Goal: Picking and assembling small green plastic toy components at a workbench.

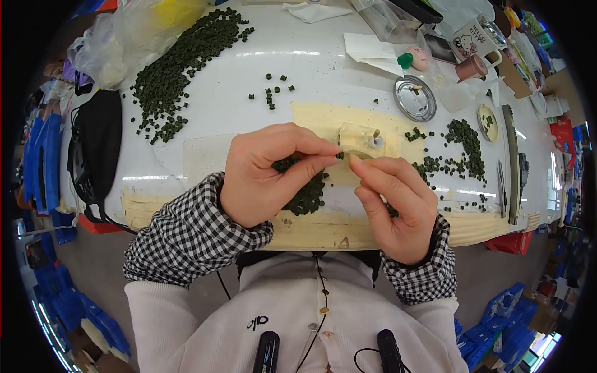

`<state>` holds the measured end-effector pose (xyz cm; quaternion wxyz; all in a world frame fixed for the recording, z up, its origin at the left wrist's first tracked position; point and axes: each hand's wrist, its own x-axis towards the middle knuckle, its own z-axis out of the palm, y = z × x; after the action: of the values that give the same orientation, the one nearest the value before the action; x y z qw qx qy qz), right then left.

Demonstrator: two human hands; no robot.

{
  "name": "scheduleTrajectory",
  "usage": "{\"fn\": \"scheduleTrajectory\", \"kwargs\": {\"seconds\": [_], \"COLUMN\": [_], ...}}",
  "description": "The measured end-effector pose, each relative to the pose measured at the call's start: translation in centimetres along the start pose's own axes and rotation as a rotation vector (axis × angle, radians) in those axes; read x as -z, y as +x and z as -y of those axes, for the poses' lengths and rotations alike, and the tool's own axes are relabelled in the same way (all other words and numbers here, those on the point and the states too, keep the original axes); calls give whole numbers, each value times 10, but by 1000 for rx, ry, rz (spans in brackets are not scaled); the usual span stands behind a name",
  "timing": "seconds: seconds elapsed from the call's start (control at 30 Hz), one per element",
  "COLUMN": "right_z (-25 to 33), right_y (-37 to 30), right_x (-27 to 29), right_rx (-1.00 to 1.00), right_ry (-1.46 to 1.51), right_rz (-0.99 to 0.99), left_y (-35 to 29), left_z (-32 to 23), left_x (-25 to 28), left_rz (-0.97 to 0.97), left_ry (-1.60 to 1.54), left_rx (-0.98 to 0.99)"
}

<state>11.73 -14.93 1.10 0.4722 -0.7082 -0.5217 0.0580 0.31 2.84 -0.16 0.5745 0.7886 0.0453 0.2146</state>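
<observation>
My left hand (267, 171) pinches a small dark green part (339, 155) between thumb and forefinger. Close beside it on the right is my right hand (401, 202), its fingers curled; a thin, pale strip seems to run from its fingertips, too small to make out. Just beyond the fingertips, a tape-wrapped block (354, 135) with a short peg and a whitish ring-shaped piece sits on yellow tape. Partly hidden under my left hand lies a pile of dark green parts (305, 198). More such parts are scattered by my right hand.
A large heap of green parts (168, 81) spreads at the far left, near plastic bags (149, 31) and a black pouch (97, 149). On the right are another heap (466, 149), a round metal lid (415, 109), tweezers (501, 186) and a white mug (476, 43).
</observation>
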Motion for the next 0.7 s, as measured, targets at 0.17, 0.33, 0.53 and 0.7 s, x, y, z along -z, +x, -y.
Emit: {"fn": "scheduleTrajectory", "kwargs": {"seconds": [0.17,0.33,0.53,0.7], "right_z": [-14,-23,-26,-27], "right_y": [-9,-22,-25,-29], "right_x": [22,28,17,13], "right_rx": [-57,-33,35,44], "right_ry": [-273,-452,-482,-486], "right_rz": [27,117,112,63], "left_y": [21,25,9,1], "left_z": [17,23,7,0], "left_x": [26,28,4,-3], "left_rz": [-107,-150,218,469], "left_ry": [554,795,506,535], "left_rx": [-46,-154,-222,-258]}}
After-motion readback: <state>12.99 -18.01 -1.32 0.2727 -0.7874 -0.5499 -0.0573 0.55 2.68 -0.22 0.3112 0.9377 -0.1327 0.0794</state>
